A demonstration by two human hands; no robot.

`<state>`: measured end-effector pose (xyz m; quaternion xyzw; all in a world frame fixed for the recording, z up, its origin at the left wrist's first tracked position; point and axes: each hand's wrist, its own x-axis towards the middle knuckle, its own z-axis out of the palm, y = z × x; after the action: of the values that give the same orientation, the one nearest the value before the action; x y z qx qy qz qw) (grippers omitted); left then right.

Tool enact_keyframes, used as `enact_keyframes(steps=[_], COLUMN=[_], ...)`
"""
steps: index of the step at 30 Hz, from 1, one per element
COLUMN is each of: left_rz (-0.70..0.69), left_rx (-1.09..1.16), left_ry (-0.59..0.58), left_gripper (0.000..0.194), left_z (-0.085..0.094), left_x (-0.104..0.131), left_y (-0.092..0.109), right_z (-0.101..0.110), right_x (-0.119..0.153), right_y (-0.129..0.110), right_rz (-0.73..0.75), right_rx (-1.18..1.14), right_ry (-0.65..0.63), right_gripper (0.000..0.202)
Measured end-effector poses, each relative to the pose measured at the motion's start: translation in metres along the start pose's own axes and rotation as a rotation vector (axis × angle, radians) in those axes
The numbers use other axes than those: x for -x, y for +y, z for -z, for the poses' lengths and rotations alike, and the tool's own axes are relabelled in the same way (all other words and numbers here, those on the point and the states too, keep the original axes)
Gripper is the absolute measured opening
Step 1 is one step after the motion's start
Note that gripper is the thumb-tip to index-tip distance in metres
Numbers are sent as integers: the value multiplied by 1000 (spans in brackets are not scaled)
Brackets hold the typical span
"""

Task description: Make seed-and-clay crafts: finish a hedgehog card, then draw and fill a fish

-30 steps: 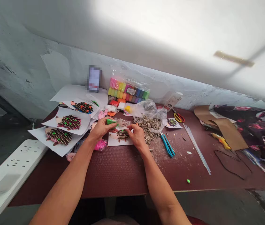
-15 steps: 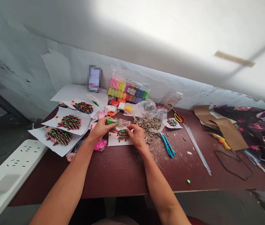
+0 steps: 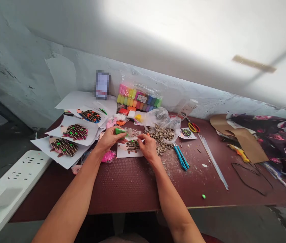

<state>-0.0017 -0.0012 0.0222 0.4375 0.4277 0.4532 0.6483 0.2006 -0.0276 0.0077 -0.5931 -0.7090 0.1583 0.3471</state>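
My left hand (image 3: 109, 137) is closed around a lump of green modelling clay (image 3: 120, 131), partly in a clear wrapper. Below and between the hands lies a white card (image 3: 124, 154) bearing a hedgehog picture (image 3: 132, 145) whose back is covered with striped sunflower seeds. Over the card's right side, my right hand (image 3: 148, 145) has thumb and fingers pinched together; anything between them is too small to make out. Just right of that hand, a heap of sunflower seeds (image 3: 161, 133) spills from a clear plastic bag (image 3: 174, 123).
Finished-looking hedgehog cards (image 3: 74, 132) overlap at the left, near a white power strip (image 3: 23, 175). Coloured clay packs (image 3: 140, 98) stand at the back. A blue cutter (image 3: 180, 157), scissors (image 3: 193, 127), glue sticks (image 3: 213, 162) and a yellow glue gun (image 3: 241, 153) lie rightward.
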Motion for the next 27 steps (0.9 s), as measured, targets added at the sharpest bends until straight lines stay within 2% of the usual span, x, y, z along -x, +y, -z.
enact_keyframes(steps=[5,10,17,23,27], left_rz=[11,8,-1,-17,-4], left_rx=[-6,-17,-28,-46,-49], left_ry=[1,-1,-7,-38,-55], left_gripper=[42,38,41,40,48], left_z=[0,1,2,4,4], left_x=[0,0,0,-2,-3], left_y=[0,1,0,-6,-7], right_z=[2,7,13,11,6], right_x=[0,-1,-2,-2,0], right_y=[0,3,6,2,-8], right_rz=[-23,-40,-59,-78,-42], right_rx=[6,42,71,-166,-275], right_ry=[-1,20,-25,-21,-36], right_gripper=[22,19,14,20,19])
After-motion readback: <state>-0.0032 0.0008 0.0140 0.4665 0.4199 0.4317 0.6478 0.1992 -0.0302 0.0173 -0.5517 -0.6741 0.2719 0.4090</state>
